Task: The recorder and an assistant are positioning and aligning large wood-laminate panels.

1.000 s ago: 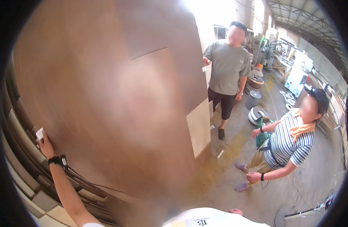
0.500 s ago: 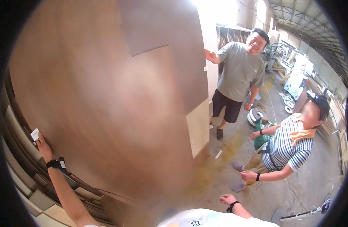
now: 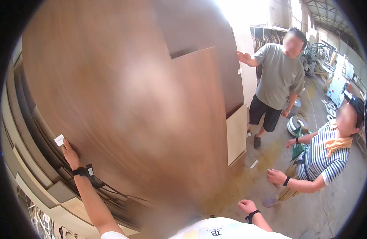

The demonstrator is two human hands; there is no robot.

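A large brown wood-grain panel (image 3: 123, 119) stands upright before me and fills the left and middle of the view. My left hand (image 3: 71, 155) is closed on its left edge, beside a small white label (image 3: 59, 140). The fingers behind that edge are partly hidden. My right hand (image 3: 247, 206) hangs low near my body, loosely curled, with nothing visible in it; no panel touches it. Both wrists wear black bands.
More boards (image 3: 30, 131) stand packed at the left. A darker panel (image 3: 199, 28) and a cream board (image 3: 236, 135) stand beside the brown one. A person in a grey shirt (image 3: 277, 75) touches a white board's edge; another in stripes (image 3: 323, 153) stands nearer, right.
The whole view has swung left, so panels and people sit farther right. My left hand stays at the panel edge by the label. The striped person's hand has risen slightly.
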